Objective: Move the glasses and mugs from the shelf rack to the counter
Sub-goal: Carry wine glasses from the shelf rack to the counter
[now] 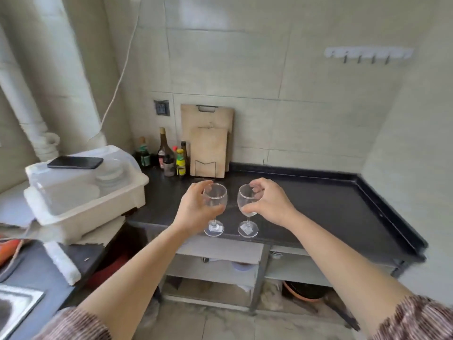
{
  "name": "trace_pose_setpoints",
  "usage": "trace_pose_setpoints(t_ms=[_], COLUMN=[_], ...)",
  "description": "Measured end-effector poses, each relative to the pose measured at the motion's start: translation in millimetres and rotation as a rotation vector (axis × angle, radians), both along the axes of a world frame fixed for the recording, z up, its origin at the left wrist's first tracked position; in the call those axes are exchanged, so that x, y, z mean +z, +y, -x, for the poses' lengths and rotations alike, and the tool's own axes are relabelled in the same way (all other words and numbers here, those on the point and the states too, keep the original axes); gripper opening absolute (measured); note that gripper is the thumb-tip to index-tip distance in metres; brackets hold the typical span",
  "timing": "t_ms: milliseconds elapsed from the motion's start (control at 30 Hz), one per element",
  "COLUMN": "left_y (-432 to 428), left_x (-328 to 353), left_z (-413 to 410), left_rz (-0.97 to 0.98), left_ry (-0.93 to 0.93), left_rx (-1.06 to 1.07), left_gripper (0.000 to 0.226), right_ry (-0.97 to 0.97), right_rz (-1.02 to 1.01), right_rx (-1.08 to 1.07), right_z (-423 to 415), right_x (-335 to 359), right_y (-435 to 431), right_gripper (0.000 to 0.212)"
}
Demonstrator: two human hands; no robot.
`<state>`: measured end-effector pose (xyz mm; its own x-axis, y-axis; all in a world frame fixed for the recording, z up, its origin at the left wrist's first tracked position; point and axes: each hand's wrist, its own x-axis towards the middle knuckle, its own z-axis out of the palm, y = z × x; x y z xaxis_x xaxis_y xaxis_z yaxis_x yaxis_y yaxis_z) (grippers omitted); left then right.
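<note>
Glasses, two of them, stemmed and clear, upright side by side at the front edge of the dark tabletop (318,207), centre of frame. Left hand (196,207) curled round the bowl of the left wine glass (215,209), fingers over the rim side, thumb low on the bowl. Right hand (267,204) wrapped likewise on the right wine glass (247,212), fingertips at the rim. Both feet appear to sit on the tabletop; small gap between the two glasses.

Behind them, upper centre: two wooden cutting boards (208,148) leaning on the tiled wall, a cluster of sauce bottles (169,155) just left of the boards. Left of frame: white plastic dish bin (83,204) holding stacked plates, a black phone (74,162) lying on its lid. Corner of a steel sink (14,307) lower left. Hook rail (367,54) on the wall, upper right. Right stretch of tabletop bare.
</note>
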<state>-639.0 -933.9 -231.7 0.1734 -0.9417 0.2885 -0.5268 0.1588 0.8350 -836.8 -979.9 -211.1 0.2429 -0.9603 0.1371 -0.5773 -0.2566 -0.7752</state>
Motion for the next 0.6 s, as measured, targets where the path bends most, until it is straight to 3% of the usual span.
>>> trace_pose_setpoints(t_ms=[600], left_y=[-373.4], left_x=[-87.8], left_z=[123.4], left_rz=[-0.216], left_ry=[-0.081], left_rx=[-0.243], left_gripper=[0.064], right_ry=[0.097], right_rz=[-0.147], right_rx=[-0.295], right_z=[126.6], right_x=[-84.2], right_y=[-322.3], right_gripper=[0.071])
